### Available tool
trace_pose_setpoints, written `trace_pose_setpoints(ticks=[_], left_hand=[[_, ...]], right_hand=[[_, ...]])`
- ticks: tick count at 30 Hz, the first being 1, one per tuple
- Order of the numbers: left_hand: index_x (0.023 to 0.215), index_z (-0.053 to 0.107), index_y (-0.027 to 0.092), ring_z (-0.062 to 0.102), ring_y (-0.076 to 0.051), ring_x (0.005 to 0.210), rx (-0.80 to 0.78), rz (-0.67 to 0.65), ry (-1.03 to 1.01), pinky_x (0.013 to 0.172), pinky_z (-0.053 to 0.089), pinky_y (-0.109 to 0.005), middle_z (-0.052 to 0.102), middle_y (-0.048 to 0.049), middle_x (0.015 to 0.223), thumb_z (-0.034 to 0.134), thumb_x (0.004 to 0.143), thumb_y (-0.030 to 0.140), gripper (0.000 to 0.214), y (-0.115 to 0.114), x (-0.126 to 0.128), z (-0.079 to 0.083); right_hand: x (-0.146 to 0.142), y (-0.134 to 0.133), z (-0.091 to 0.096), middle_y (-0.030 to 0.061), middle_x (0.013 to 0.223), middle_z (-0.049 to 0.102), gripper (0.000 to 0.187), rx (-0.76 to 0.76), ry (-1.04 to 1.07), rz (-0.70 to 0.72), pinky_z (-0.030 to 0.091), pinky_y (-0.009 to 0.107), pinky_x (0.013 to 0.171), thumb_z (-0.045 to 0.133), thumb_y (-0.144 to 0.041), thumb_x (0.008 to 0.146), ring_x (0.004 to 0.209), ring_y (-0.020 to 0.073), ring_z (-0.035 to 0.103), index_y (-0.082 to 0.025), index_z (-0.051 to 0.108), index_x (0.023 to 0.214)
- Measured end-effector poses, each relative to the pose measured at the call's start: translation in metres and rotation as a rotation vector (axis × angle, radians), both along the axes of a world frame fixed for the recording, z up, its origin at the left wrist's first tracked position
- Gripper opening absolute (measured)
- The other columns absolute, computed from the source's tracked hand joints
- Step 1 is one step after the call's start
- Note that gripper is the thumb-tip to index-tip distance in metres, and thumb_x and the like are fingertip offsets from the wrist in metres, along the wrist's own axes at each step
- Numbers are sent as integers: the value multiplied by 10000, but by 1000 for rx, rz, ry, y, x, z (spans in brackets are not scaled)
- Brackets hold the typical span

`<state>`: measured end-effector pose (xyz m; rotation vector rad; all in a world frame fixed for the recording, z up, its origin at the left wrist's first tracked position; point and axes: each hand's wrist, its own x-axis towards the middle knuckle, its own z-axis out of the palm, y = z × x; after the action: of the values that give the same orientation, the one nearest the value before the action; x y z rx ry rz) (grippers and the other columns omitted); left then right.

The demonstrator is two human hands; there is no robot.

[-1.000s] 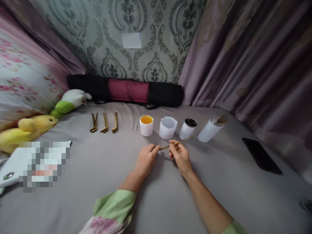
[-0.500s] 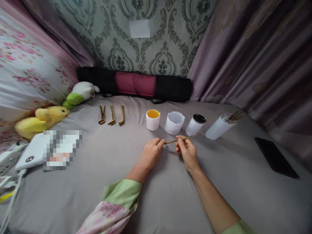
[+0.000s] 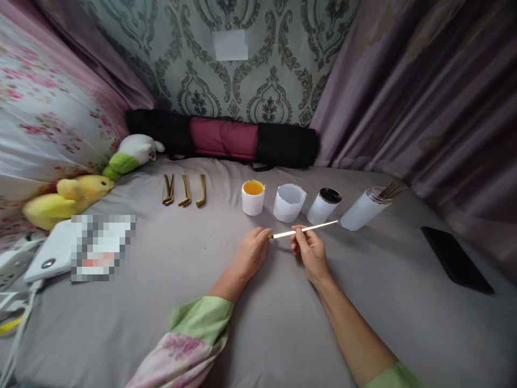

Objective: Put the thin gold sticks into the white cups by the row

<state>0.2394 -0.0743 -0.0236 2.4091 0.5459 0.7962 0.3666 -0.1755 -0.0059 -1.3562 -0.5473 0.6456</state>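
Observation:
A thin, shiny gold-coloured stick [image 3: 285,234] is held nearly level above the grey cloth, its right end slightly higher. My left hand [image 3: 252,250] is closed around its left end, which the fingers hide. Thumb and fingertips of my right hand [image 3: 309,248] pinch it near the middle. Just beyond my hands stand a white-wrapped cup with a yellow inside [image 3: 253,205], a plain white cup [image 3: 288,207] and a white-wrapped can with a dark inside [image 3: 321,211]. To their right, a white-wrapped jar [image 3: 359,213] holds several thin brownish sticks [image 3: 390,191].
Three groups of gold bent sticks [image 3: 168,191] lie at left. A white power bank [image 3: 52,253] with a cable and plush toys [image 3: 76,194] are farther left. A black phone [image 3: 456,258] lies at right. A black-and-maroon roll bag [image 3: 224,137] lies along the wall.
The gold stick has turned slightly in my fingers and now catches bright light along its length. Both hands stay almost in the same place.

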Motion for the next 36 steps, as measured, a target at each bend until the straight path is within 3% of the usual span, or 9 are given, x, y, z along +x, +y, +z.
trace_pose_setpoints(ticks=[5, 9, 14, 20, 25, 36], left_hand=[[1065, 542, 158, 576, -141, 790, -215, 8, -123, 726, 460, -278, 626, -81, 898, 401, 852, 196, 258, 1, 2, -4], [1020, 573, 143, 580, -120, 690, -503, 48, -160, 635, 469, -242, 645, -73, 857, 441, 819, 218, 252, -1, 6, -3], [970, 578, 90, 549, -88, 552, -1002, 10, -220, 474, 429, -198, 636, -67, 781, 476, 748, 182, 261, -5, 8, 12], [931, 595, 67, 584, -104, 605, -1345, -57, -245, 514, 451, -209, 648, -110, 816, 542, 665, 111, 275, -5, 5, 26], [932, 597, 57, 588, -111, 594, -1475, -85, -246, 510, 454, -212, 650, -128, 788, 613, 703, 214, 278, -3, 4, 25], [916, 605, 58, 589, -123, 615, -1584, -135, -270, 536, 443, -210, 650, -135, 793, 574, 749, 189, 215, -2, 3, 22]], right_hand=[[1, 0, -1, -14, 670, 534, 343, -1, -2, -22, 372, 185, 423, 565, -485, 743, 501, 71, 475, -177, 568, 893], [2, 0, -2, -25, 658, 526, 321, 14, 3, -43, 366, 178, 420, 562, -476, 748, 494, 65, 475, -184, 562, 881], [3, 1, -2, -29, 641, 512, 305, 26, 9, -61, 363, 176, 423, 561, -460, 756, 492, 61, 466, -178, 561, 874], [4, 1, -3, -35, 619, 499, 289, 31, 11, -63, 357, 176, 418, 563, -448, 760, 482, 58, 456, -177, 563, 860], [4, -1, -3, -36, 620, 498, 285, 32, 1, -46, 357, 177, 426, 558, -447, 766, 488, 60, 461, -180, 566, 864], [4, 0, -5, -40, 602, 508, 268, 24, -2, -33, 357, 184, 430, 558, -446, 764, 479, 64, 466, -193, 570, 849]])
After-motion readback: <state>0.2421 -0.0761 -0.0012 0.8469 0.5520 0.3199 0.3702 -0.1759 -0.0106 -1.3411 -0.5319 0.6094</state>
